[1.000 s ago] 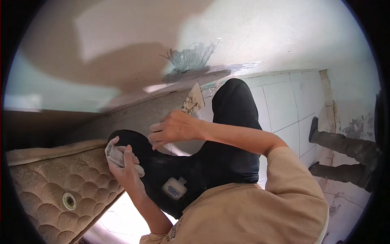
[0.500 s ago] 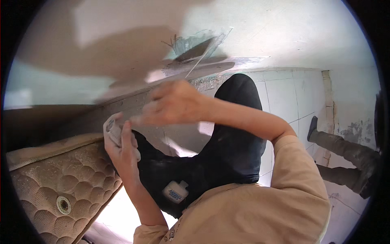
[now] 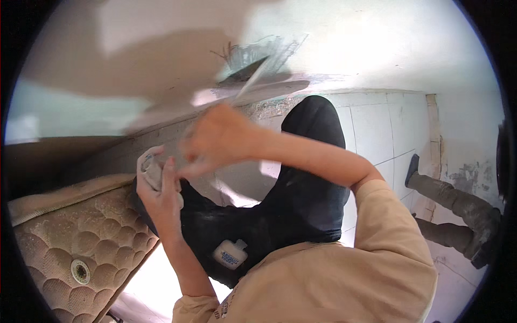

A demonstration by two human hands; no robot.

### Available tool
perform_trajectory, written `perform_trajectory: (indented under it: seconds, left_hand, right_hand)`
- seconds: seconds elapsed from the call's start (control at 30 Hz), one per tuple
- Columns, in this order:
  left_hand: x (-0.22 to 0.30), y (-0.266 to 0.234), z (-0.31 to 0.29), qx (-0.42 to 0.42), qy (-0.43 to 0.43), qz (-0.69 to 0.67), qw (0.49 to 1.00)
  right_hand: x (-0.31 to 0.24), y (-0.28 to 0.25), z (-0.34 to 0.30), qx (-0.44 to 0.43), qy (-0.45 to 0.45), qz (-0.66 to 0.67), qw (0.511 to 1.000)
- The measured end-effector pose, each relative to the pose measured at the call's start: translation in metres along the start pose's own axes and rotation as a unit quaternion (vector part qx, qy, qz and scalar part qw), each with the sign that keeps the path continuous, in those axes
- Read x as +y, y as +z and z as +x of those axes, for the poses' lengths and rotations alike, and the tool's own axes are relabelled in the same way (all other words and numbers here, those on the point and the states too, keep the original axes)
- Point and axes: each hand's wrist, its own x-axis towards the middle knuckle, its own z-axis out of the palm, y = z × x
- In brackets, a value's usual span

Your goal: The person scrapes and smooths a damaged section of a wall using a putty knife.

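Observation:
My left hand (image 3: 161, 185) is curled around a pale grey, dusty lump (image 3: 152, 173) that looks soft, like a cloth or small bag; its kind is not clear. Close beside it my right hand (image 3: 218, 137) is closed and blurred by motion. From that hand a thin, flat, pale strip (image 3: 253, 81), possibly a blade seen nearly edge-on, points up and right in front of the wall. Behind the strip, the wall (image 3: 377, 43) has a rough grey-green patch (image 3: 245, 56) with scratched edges. Shadows of my hands and the strip fall across it.
A dusty quilted mattress (image 3: 86, 242) lies at lower left. My bent knees in black trousers (image 3: 312, 177) face the wall's base, above a tiled floor (image 3: 371, 129). Another person's legs (image 3: 447, 194) come in at right.
My right hand has shifted slightly left, and the strip in it has swung lower and looks wider. My left hand stays in nearly the same place, its grip unchanged.

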Motion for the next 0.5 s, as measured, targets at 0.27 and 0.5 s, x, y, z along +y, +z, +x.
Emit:
perform_trajectory:
  seconds: [0.27, 0.5]
  left_hand:
    - [0.011, -0.063, -0.026, 0.145, -0.004, -0.013, 0.989]
    - [0.013, -0.051, -0.035, 0.12, 0.006, -0.059, 0.991]
  right_hand:
    - [0.046, 0.0, -0.017, 0.089, 0.116, -0.153, 0.977]
    - [-0.042, 0.013, -0.018, 0.109, -0.111, 0.013, 0.988]
